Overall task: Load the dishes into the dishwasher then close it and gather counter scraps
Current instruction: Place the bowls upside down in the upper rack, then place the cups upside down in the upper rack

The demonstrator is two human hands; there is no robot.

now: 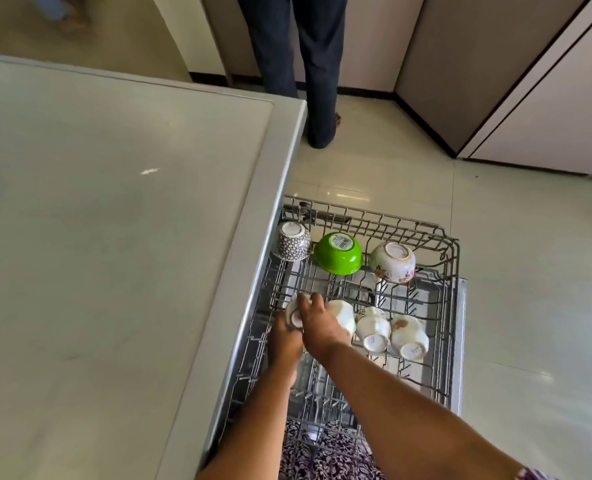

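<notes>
Upper wire rack [450, 258] of the dishwasher stands pulled out beside the grey counter [114, 202]; both hands are over its near-left corner. Left hand [285, 341] grips a small white cup [293, 315] from below, fingers curled round its side; right hand [317, 323] lies over the same cup from the right, fingertips [313, 299] bent down onto its far rim, palm resting against a second white cup [343, 315] just to the right; whether the right thumb pinches the held cup cannot be told, as it is hidden. Right of the fingers, in the same row, two more white cups lie tilted with bases toward the camera: one [373, 329] touching the second cup's neighbour side, one with a floral print [409, 336] just beside it. Beyond the fingertips, along the far row, three items sit upside down: a black-and-white patterned cup [292, 242] at left, a green bowl [337, 252] in the middle, a floral bowl [393, 262] at right. Another person's dark trousers [298, 46] stand on the tiled floor [529, 271] well beyond the rack.
</notes>
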